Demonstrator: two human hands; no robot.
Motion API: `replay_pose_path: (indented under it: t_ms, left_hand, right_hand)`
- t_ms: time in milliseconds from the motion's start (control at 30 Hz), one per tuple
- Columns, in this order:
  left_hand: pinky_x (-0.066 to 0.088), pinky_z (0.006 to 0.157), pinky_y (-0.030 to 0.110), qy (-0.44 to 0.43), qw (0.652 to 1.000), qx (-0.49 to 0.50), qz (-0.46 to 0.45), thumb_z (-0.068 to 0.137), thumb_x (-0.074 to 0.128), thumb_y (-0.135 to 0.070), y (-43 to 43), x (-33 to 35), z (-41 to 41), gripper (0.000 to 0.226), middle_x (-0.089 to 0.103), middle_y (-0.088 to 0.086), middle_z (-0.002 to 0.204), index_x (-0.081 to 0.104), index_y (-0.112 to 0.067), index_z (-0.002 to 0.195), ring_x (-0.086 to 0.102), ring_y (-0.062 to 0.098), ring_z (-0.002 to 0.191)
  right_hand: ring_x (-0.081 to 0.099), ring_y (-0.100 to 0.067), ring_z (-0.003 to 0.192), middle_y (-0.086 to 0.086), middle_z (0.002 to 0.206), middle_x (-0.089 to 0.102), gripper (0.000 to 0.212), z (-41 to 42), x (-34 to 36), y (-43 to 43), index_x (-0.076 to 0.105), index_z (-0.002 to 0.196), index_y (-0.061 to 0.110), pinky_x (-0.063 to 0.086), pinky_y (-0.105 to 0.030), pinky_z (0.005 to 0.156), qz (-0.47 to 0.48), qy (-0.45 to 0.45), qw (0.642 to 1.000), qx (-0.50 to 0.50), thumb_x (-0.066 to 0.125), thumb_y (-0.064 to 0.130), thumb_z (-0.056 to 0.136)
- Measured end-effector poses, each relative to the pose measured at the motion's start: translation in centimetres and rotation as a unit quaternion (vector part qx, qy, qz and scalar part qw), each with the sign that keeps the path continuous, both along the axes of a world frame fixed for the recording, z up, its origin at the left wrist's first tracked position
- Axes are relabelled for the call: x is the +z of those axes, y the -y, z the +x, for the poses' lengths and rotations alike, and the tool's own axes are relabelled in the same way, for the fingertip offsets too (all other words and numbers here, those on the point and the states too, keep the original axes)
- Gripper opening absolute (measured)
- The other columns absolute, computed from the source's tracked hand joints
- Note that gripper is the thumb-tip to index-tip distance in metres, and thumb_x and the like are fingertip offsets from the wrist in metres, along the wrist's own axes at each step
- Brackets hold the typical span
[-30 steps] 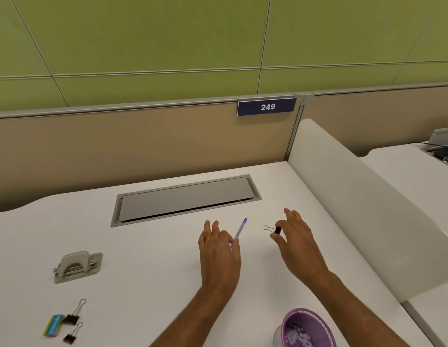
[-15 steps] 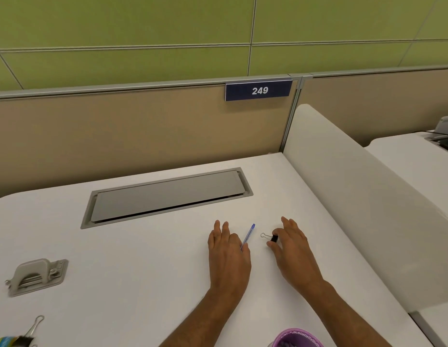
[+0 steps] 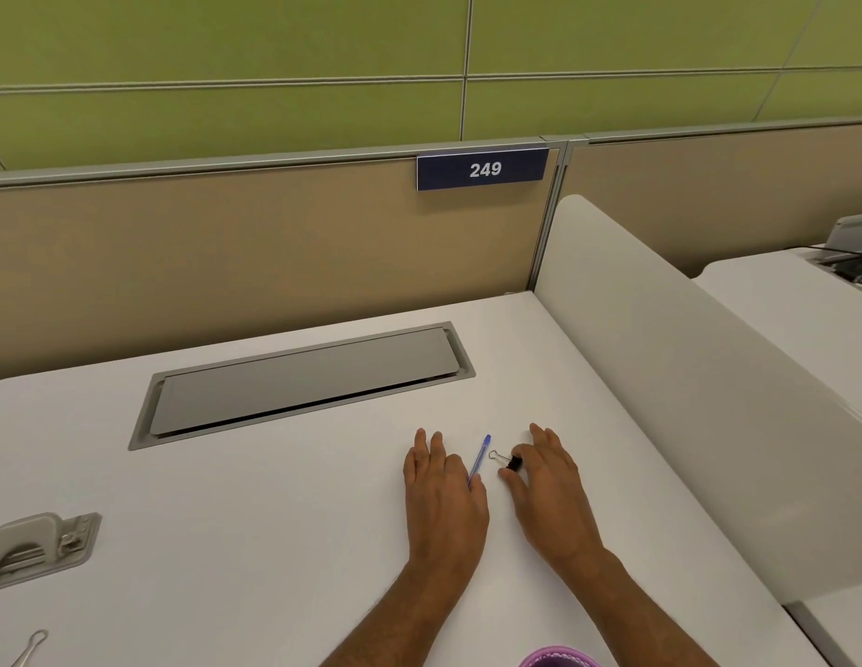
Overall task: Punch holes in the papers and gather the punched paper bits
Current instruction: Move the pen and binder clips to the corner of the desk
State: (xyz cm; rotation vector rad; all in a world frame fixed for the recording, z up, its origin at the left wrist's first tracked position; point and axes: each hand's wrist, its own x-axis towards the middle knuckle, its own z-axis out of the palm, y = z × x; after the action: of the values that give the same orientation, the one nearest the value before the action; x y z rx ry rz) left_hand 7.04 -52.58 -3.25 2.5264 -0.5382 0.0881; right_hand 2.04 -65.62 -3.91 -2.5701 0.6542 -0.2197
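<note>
Head view, white surface (image 3: 255, 512) of a partitioned desk. Left hand (image 3: 443, 503) flat, palm down, fingers together, holding nothing; blue pen (image 3: 480, 458) lying just beside its index finger, long axis running from near-left to far-right, cap end away from the body. Right hand (image 3: 549, 483) lowered beside a black binder clip (image 3: 508, 462), thumb and forefinger near the clip body, wire handles pointing left toward the pen; whether the grip is closed on the clip cannot be told. Grey hole punch (image 3: 36, 548) at the far-left edge, well apart from both hands, long axis roughly across the view; left hand the nearer of the two, so a leftward reach judged likely for it. No paper sheets in view. Purple cup rim (image 3: 559, 658) at the bottom edge, near the right forearm, probably the receptacle for punched bits.
</note>
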Motion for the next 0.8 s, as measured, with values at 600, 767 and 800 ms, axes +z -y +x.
replay_pose_path:
  t_ms: [600, 767, 800]
  left_hand:
    - [-0.004, 0.119, 0.030, 0.007, 0.999, -0.030, -0.040, 0.094, 0.028, -0.056, -1.1, 3.9, -1.2, 0.066, 0.015, -0.001, 0.164, 0.039, -0.020, 0.149, 0.003, 0.017, 0.152]
    - [-0.014, 0.116, 0.025, 0.015, 0.998, -0.026, -0.063, 0.083, -0.005, -0.077, -3.7, 7.0, -1.6, 0.087, -0.011, -0.010, 0.159, 0.011, -0.029, 0.154, -0.011, 0.011, 0.150]
    - [-0.015, 0.116, 0.025, 0.016, 0.997, -0.024, -0.068, 0.083, -0.005, -0.077, -4.4, 7.5, -1.6, 0.085, -0.015, -0.011, 0.157, 0.008, -0.031, 0.153, -0.013, 0.010, 0.149]
  right_hand:
    - [0.014, -0.021, 0.154, -0.003, 0.166, 0.022, 0.056, -1.3, 4.9, -1.9, 0.045, 0.147, 0.018, 0.017, -0.038, 0.123, 0.034, 0.058, 0.996, -0.058, 0.051, 0.046, 0.099]
    - [0.007, -0.019, 0.155, 0.001, 0.167, 0.013, 0.062, -1.4, 9.1, -4.3, 0.036, 0.152, 0.022, 0.009, -0.035, 0.123, 0.027, 0.072, 0.996, -0.051, 0.046, 0.051, 0.098]
    - [0.006, -0.019, 0.155, 0.001, 0.168, 0.011, 0.064, -1.4, 10.0, -5.1, 0.034, 0.153, 0.023, 0.008, -0.034, 0.123, 0.032, 0.078, 0.995, -0.047, 0.044, 0.053, 0.097]
